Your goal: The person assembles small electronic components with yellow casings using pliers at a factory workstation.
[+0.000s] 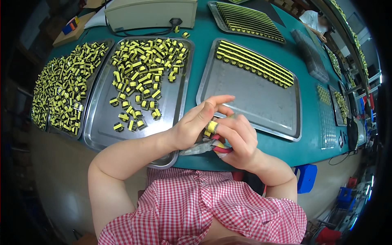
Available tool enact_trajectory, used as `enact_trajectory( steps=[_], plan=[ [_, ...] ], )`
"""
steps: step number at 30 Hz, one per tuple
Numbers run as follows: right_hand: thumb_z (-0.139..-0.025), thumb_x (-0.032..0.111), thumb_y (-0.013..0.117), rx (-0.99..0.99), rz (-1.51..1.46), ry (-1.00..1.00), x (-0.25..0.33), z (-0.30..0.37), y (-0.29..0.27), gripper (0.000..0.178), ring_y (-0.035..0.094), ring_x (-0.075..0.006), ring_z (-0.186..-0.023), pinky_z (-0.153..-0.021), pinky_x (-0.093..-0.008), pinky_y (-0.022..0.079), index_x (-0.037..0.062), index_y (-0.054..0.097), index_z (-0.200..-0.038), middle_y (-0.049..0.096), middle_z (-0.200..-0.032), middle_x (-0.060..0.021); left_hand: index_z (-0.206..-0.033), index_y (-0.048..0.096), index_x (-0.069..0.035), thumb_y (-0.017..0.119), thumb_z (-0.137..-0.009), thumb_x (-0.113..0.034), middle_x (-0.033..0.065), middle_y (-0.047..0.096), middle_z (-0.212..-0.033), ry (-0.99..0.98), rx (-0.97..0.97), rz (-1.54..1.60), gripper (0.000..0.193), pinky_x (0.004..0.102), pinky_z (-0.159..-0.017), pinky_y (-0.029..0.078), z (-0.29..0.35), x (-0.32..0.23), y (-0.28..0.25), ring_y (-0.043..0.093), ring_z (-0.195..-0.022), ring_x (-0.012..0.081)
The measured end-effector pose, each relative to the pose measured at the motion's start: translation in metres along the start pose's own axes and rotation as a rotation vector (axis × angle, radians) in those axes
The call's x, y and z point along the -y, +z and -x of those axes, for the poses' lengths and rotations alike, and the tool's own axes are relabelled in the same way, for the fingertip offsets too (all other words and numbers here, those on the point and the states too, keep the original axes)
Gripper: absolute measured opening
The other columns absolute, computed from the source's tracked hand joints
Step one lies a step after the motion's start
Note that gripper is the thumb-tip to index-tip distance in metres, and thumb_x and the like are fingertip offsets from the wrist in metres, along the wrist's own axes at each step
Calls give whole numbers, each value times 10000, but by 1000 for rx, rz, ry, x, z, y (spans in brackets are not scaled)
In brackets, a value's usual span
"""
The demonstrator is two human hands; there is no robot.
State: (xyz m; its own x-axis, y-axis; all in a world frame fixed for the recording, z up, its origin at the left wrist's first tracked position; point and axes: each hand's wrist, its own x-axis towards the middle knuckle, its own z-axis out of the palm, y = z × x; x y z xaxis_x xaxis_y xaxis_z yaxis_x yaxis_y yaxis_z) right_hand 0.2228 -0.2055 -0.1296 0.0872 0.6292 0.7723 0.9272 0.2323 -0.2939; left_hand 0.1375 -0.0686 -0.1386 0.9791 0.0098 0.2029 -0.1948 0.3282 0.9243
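Note:
My two hands meet over the near edge of the bench, between two metal trays. A small transformer [211, 128] wrapped in yellow tape sits between them, against my left palm and the fingertips of my right hand. My left hand [197, 122] is closed around it, its index finger reaching forward; its lower fingers are partly hidden. In my closed right hand [239, 141] is a pair of pliers [200, 148] with red handles, the grey jaws pointing left below my left wrist. The right fingertips also touch the transformer.
Loose yellow transformers fill a left metal tray [93, 118] and crowd trays farther left. The right tray [245, 110] carries neat rows at its far side; another tray [216, 18] of rows lies behind. A grey instrument box [151, 14] stands at the back. A person [314, 22] sits far right.

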Motion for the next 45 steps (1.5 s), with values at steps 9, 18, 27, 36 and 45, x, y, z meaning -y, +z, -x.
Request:
enact_trajectory(
  steps=[9,18,27,36,45],
  plan=[
    [-539,24,696,-73,-66,22,-2,0,3,377,547,-256,-659,-575,-324,451,2,585,-899,585,-821,-100,-1323,304,-5,270,-934,-495,121,513,-1125,-96,-48,-90,627,248,-877,374,-3,-6,4,497,-1003,149],
    [-690,68,694,-155,109,499,-54,-6,-87,296,568,-128,-696,-631,-253,471,25,587,-963,602,-825,-74,-1209,391,10,302,-949,-349,142,550,-945,-4,-385,-37,452,229,-394,408,-10,-23,-32,544,-539,146],
    [-704,311,715,196,625,1203,-161,36,-172,380,623,-261,-825,-742,-343,471,34,636,-953,653,-877,-132,-1174,402,23,342,-944,-296,115,554,-892,-127,-348,-165,397,222,-383,389,-9,-21,-27,520,-529,119],
    [-695,354,691,465,769,1334,-173,44,-174,365,595,-266,-941,-803,-363,468,103,659,-958,644,-960,-115,-1148,414,30,365,-943,-314,106,558,-861,-150,-320,-220,403,216,-383,382,-10,-18,-31,508,-518,109],
    [-670,395,706,296,721,1344,-173,62,-175,498,584,-257,-980,-831,-351,460,101,610,-1061,633,-1025,-100,-1135,428,29,354,-950,-304,103,563,-836,-152,-325,-238,388,213,-379,374,-11,-17,-32,502,-512,107]
  ],
)
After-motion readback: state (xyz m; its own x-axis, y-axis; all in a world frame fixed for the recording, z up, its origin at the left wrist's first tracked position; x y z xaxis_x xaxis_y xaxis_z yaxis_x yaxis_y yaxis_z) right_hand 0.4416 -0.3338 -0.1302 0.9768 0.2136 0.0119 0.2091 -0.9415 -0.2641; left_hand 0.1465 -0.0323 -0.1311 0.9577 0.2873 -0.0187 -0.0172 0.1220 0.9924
